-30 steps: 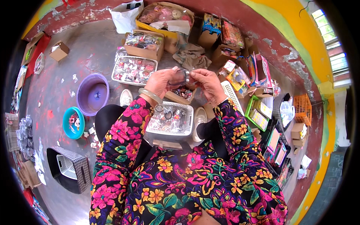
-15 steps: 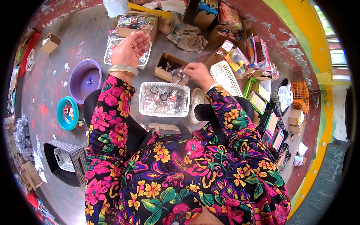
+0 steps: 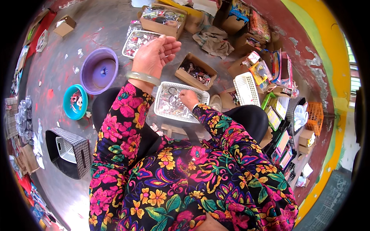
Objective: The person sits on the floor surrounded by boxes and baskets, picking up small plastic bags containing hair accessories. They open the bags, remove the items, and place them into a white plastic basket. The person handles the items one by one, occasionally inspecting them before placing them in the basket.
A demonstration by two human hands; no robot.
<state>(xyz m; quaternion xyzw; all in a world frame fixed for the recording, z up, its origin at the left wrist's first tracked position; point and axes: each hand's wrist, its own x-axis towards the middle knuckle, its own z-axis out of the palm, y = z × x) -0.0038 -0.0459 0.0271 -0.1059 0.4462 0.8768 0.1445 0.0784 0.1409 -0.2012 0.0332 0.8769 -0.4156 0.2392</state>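
My left hand (image 3: 158, 57) is raised above the floor, fingers stretched out, holding nothing. A pale bangle (image 3: 143, 78) circles that wrist. My right hand (image 3: 188, 99) is over a white plastic basket (image 3: 157, 103), its fingers closed on a small clear plastic packet (image 3: 174, 99) with a dark ring in it. Its fingertips partly hide the packet. Several similar clear packets lie in the basket, another with a dark ring. Just beyond stands an open cardboard box (image 3: 184, 79) with dark, tangled small items inside.
A purple basin (image 3: 88, 73) and a teal basin (image 3: 66, 101) stand at left. A white tray (image 3: 126, 47) lies beyond my left hand, beside a filled carton (image 3: 162, 27). At right are an upended white basket (image 3: 246, 89), crates and cartons. A checked bin (image 3: 83, 156) lies near left.
My right hand has moved left and nearer, from beside the cardboard box into the white basket, with the packet. My left hand stays raised and open. The whole view has shifted.
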